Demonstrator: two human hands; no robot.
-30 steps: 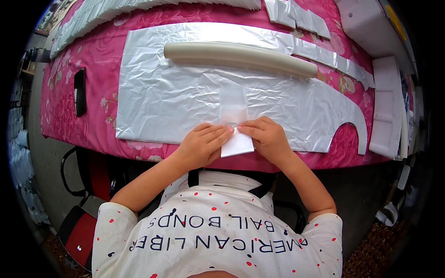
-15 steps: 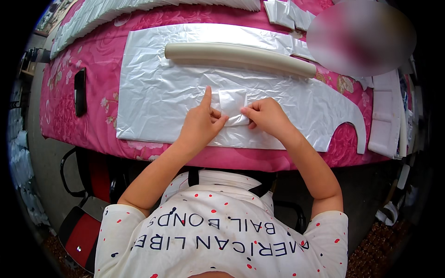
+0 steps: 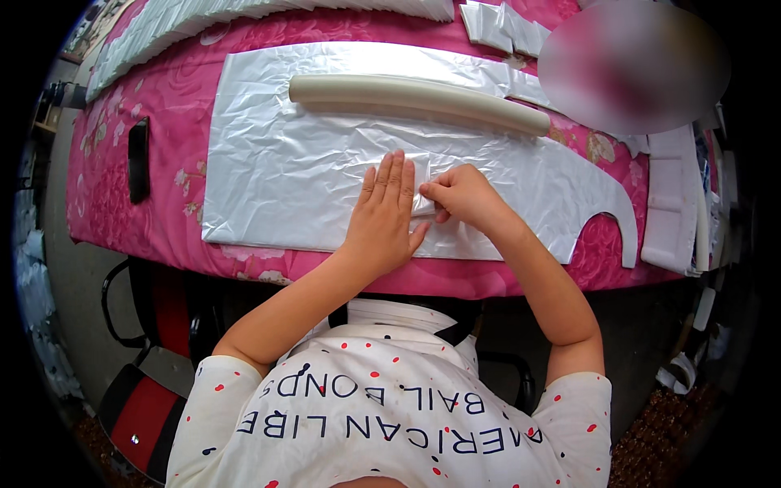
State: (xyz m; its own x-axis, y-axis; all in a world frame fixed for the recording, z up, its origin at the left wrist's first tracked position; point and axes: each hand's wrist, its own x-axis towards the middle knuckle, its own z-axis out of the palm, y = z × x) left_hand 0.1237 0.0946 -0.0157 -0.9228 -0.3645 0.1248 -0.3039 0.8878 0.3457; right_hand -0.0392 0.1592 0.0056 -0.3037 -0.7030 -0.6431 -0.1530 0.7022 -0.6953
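Note:
A small folded white plastic bag (image 3: 421, 168) lies on a stack of large flat white plastic bags (image 3: 277, 175). My left hand (image 3: 382, 211) rests flat over the left part of the folded bag, fingers stretched out and thumb apart. At its right edge, my right hand (image 3: 465, 198) pinches the folded bag between thumb and fingers. Beyond both hands, a long beige tube (image 3: 419, 99) lies across the stack. The part of the folded bag beneath my left palm is hidden.
A pink flowered cloth (image 3: 106, 191) covers the table. A black phone-like object (image 3: 139, 160) lies at the left. Rows of folded white bags (image 3: 268, 18) line the far edge, with more folded bags (image 3: 504, 28) at the far right. A red and black chair (image 3: 142, 415) stands lower left.
My left hand has gone from pinching the folded bag with its index finger raised to lying flat on it. My right hand keeps its pinch, nearly in place.

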